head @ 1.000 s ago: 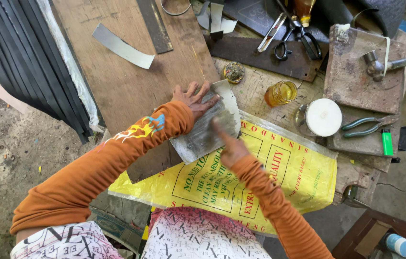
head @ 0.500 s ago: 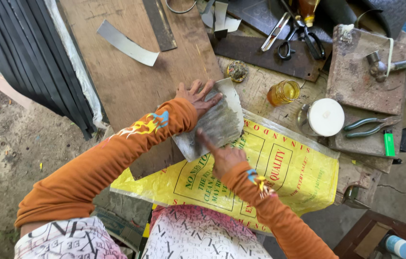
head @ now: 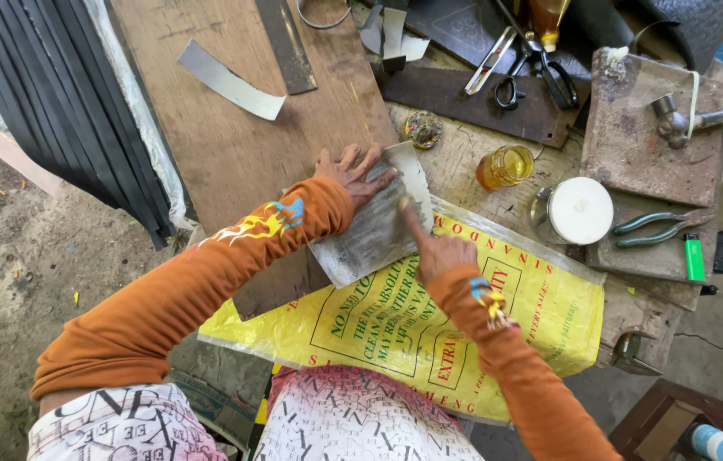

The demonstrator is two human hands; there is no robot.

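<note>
Near edge: yellow sack (head: pixel 464 333) hangs over the counter (head: pixel 464 171) lip; bare sack surface to the right hand's right.
Metal sheet (head: pixel 374 226): flat, partly on sack, partly on wooden board (head: pixel 233 154); long axis runs near-left to far-right.
Right hand (head: pixel 434 248): curled, index finger out, tip touching sheet's right part.
Left hand (head: pixel 353 173): fingers spread, pressing flat on sheet's far end.
Far room: crowded — amber jar (head: pixel 505 166), white lid (head: pixel 580 210), pliers (head: pixel 660 228), scissors (head: pixel 536 72).

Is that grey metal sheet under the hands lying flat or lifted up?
Flat. The metal sheet lies on the bench, left hand pressing it, right hand fingertip touching it.
</note>
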